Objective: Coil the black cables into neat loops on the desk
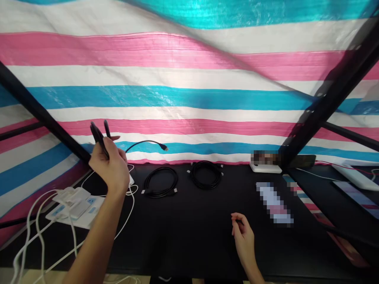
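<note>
Raised at the left, my left hand (111, 163) is closed around a bundled black cable (99, 138). Loops of it stick up above the fingers, and one end arcs out to the right with its plug (164, 147) hanging free in the air. My right hand (243, 236) hovers over or rests on the front right of the black table (189, 232); which of the two I cannot tell. Its fingers are loosely curled toward the thumb, with nothing seen in them. Two coiled black cables, one at centre left (161, 194) and one near the middle (205, 186), lie toward the back.
White cables (41, 232) and a white power strip (71, 197) on flat white boxes (91, 215) crowd the left. A pixelated phone-like item (274, 203) and a white device (265, 168) are at right. Black frame bars (334, 86) and a striped sheet (177, 98) enclose the table.
</note>
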Demonstrator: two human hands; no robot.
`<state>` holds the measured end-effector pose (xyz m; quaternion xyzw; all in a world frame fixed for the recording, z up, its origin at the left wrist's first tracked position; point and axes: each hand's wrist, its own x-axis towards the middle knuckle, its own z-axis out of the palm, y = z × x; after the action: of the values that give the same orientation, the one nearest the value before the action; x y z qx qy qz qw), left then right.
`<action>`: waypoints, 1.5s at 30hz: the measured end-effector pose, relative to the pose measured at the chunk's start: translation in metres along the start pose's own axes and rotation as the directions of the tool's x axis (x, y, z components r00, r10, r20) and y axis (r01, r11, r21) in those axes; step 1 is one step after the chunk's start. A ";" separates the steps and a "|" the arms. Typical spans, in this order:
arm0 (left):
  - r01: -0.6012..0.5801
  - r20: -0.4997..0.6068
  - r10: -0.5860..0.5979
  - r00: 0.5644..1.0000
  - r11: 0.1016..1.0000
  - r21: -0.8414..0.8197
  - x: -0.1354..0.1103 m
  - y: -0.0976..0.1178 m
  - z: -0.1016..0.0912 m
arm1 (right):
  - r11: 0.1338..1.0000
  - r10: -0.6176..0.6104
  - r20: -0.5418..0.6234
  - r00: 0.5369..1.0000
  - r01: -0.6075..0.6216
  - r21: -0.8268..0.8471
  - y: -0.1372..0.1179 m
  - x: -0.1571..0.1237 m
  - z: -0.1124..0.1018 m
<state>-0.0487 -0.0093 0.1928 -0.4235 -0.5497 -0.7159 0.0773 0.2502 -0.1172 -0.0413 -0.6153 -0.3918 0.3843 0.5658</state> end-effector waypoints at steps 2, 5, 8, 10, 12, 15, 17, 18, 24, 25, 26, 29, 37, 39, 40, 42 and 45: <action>-0.029 0.061 0.040 0.997 0.982 -0.186 -0.004 0.030 -0.007 | 1.000 -0.013 0.010 1.000 0.013 -0.007 0.000 0.001 0.000; 0.049 0.189 0.011 0.982 0.949 -0.312 -0.032 0.064 -0.023 | 0.997 0.004 0.079 0.997 0.002 -0.071 -0.004 0.003 0.001; 0.365 0.408 -0.200 0.891 0.850 -0.379 -0.088 0.079 -0.040 | 0.995 0.059 0.314 0.948 -0.031 -0.094 -0.015 0.002 0.007; 0.623 0.567 -0.382 0.730 0.713 -0.321 -0.133 0.083 -0.052 | 0.998 0.052 0.465 0.884 -0.068 0.017 -0.026 -0.001 0.013; 0.795 0.693 -0.486 0.532 0.570 -0.209 -0.171 0.084 -0.064 | 0.973 -0.005 0.500 0.866 -0.112 0.202 -0.040 -0.006 0.021; 0.918 0.820 -0.517 0.246 0.395 -0.026 -0.195 0.084 -0.082 | 0.862 -0.026 0.415 0.910 -0.189 0.470 -0.066 -0.013 0.031; 0.925 0.843 -0.505 0.186 0.380 0.024 -0.190 0.082 -0.090 | 0.819 0.006 0.366 0.931 -0.215 0.532 -0.085 -0.018 0.032; 0.913 0.841 -0.502 0.203 0.406 0.023 -0.184 0.080 -0.094 | 0.831 -0.020 0.366 0.930 -0.188 0.523 -0.094 -0.020 0.031; 0.708 0.745 -0.464 0.479 0.706 -0.016 -0.153 0.070 -0.108 | 0.958 -0.030 0.318 0.948 -0.063 0.279 -0.118 -0.028 -0.005; 0.693 0.716 -0.474 0.512 0.721 -0.019 -0.150 0.070 -0.111 | 0.961 -0.027 0.279 0.960 -0.052 0.271 -0.119 -0.027 -0.014; 0.686 0.684 -0.488 0.542 0.727 -0.026 -0.148 0.071 -0.113 | 0.958 -0.026 0.227 0.973 -0.041 0.283 -0.120 -0.025 -0.023; 0.660 0.614 -0.494 0.616 0.749 -0.060 -0.143 0.075 -0.118 | 0.906 -0.019 0.099 0.995 -0.024 0.422 -0.128 -0.022 -0.044; 0.523 0.816 -0.274 0.509 0.851 -0.040 -0.159 0.083 -0.112 | 0.900 0.021 0.281 0.959 -0.140 0.412 -0.146 -0.047 -0.026; 0.520 0.855 -0.217 0.471 0.852 -0.070 -0.166 0.091 -0.107 | 0.916 -0.002 0.335 0.942 -0.132 0.378 -0.148 -0.054 -0.017; 0.516 0.871 -0.190 0.453 0.853 -0.081 -0.168 0.096 -0.104 | 0.922 -0.006 0.349 0.937 -0.130 0.365 -0.149 -0.057 -0.014; 0.501 0.898 -0.134 0.419 0.859 -0.106 -0.173 0.105 -0.101 | 0.942 -0.005 0.386 0.922 -0.125 0.310 -0.150 -0.061 -0.010; 0.477 0.920 -0.066 0.387 0.868 -0.138 -0.182 0.112 -0.100 | 0.983 -0.053 0.417 0.908 -0.025 0.180 -0.149 -0.065 -0.008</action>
<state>0.0784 -0.2019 0.1436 -0.6435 -0.4176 -0.4762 -0.4299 0.2243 -0.1721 0.1094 -0.4614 -0.4721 0.5375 0.5247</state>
